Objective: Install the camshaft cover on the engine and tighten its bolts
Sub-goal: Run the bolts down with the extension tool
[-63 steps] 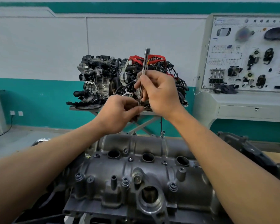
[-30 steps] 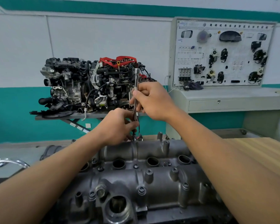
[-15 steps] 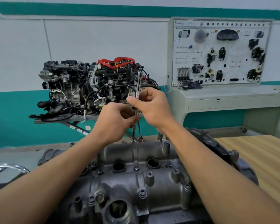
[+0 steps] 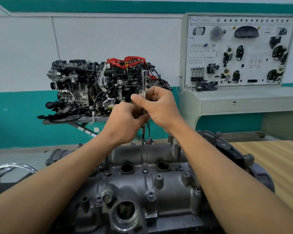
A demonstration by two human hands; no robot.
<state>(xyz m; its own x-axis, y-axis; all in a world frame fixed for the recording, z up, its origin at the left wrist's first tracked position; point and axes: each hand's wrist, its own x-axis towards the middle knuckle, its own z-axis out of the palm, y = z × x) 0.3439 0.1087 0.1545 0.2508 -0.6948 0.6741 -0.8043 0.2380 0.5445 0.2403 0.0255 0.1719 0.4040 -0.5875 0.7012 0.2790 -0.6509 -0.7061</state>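
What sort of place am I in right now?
Probably an automotive training workshop: an assembled engine sits on a stand, an electrical demonstration board with mounted car parts stands beside it, and a camshaft cover lies in front.

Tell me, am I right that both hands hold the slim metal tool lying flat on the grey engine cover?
Not flat. The left hand and right hand hold the slim metal tool upright, its tip down at the far edge of the grey engine cover; the head view shows it.
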